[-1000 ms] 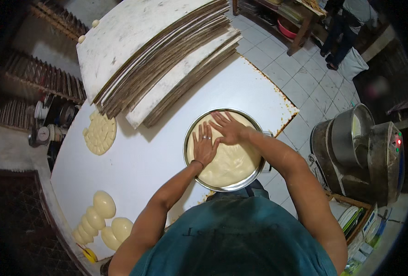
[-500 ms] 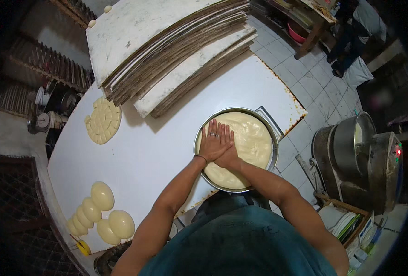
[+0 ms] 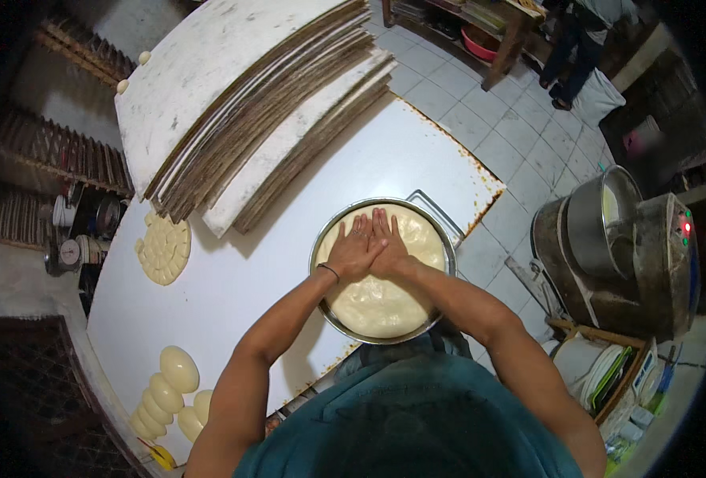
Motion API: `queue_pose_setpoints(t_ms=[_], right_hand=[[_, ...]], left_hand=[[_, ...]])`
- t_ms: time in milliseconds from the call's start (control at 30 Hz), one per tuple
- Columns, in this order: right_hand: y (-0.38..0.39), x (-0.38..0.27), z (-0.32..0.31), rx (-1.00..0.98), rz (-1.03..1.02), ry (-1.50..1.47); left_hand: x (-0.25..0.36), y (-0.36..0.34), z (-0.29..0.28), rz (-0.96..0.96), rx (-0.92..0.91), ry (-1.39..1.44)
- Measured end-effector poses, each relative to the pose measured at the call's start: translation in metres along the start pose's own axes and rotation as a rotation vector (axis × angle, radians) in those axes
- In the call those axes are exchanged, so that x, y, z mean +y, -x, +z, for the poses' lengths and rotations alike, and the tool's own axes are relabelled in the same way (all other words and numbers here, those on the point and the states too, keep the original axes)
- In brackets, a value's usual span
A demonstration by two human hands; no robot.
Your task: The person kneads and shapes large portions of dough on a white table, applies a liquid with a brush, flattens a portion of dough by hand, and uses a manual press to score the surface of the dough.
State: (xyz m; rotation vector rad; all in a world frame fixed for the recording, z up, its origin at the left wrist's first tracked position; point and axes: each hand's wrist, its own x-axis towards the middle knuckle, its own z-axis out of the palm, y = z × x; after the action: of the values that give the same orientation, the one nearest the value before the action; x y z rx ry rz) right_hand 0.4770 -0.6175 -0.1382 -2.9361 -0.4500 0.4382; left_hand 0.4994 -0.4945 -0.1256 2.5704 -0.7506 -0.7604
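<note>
A wide sheet of pale dough (image 3: 381,307) fills a round metal pan (image 3: 326,312) at the table's near right edge. Both my hands lie flat on the dough's upper half, side by side with thumbs overlapping. My left hand (image 3: 353,253) has its fingers stretched out and a ring on one of them. Beside it, my right hand (image 3: 391,253) also presses the dough with straight fingers. Neither hand grips anything. At the table's left lies a flat round of cut dough pieces (image 3: 163,248). Several smooth dough balls (image 3: 178,370) rest at the lower left.
Stacked wooden boards (image 3: 289,111) cover the far part of the white table (image 3: 233,319). A metal frame (image 3: 436,217) sticks out behind the pan. A mixer with a steel bowl (image 3: 600,231) stands on the right floor, near a crate of plates (image 3: 600,370). Another person (image 3: 580,48) stands far right.
My hands have shifted from the left part of the dough toward its upper middle and now lie more side by side. The whole view has turned and shifted slightly.
</note>
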Motion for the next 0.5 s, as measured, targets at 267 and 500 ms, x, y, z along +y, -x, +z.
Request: queue_pose_setpoints(t_ms=[267,500], right_hand=[[0.034,0.025,0.034,0.199,0.202,-0.059],[0.041,0.023,0.034,0.237,0.189,-0.194]], left_hand=[[0.009,-0.031,0.038,0.225,0.274,-0.305],[0.048,0.014,0.031,-0.121,0.374,0.156]])
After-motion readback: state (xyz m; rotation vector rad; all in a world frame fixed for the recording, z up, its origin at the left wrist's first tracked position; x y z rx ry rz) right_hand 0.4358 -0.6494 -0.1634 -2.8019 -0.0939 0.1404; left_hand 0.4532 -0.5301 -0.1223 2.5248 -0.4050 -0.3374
